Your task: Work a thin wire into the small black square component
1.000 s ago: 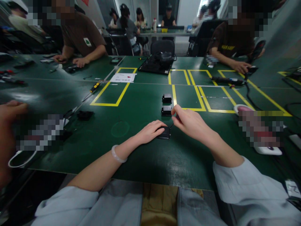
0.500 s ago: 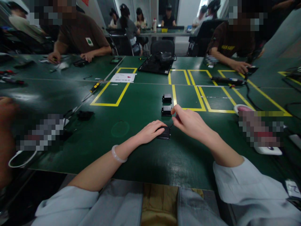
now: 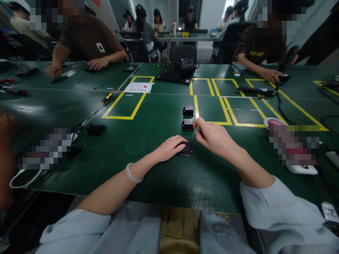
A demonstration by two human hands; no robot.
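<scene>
Fingers on the far side and thumb on the near side, my left hand [image 3: 171, 147] is closed over a small flat black box [image 3: 184, 151] lying on the table. My right hand [image 3: 212, 135] is closed in a pinch on a thin dark rod [image 3: 194, 141], whose lower end meets the box's right edge. The rod's kind cannot be made out, as my fingers hide its upper part. Just beyond my hands sit two small black blocks with grey tops, the nearer block [image 3: 188, 125] close to my right fingertips and the farther block [image 3: 188, 110] behind it.
Yellow tape rectangles mark the green table [image 3: 159, 187]. A screwdriver [image 3: 107, 98] and a paper sheet [image 3: 139, 87] lie left of centre. At the back is a black panel [image 3: 174, 73]; a black power tool [image 3: 256, 91] lies right. Co-workers sit opposite, and another person's arm [image 3: 7, 158] is at left.
My hands and the black box stay nearly still. The co-worker opposite on the left has shifted a hand to the left and down.
</scene>
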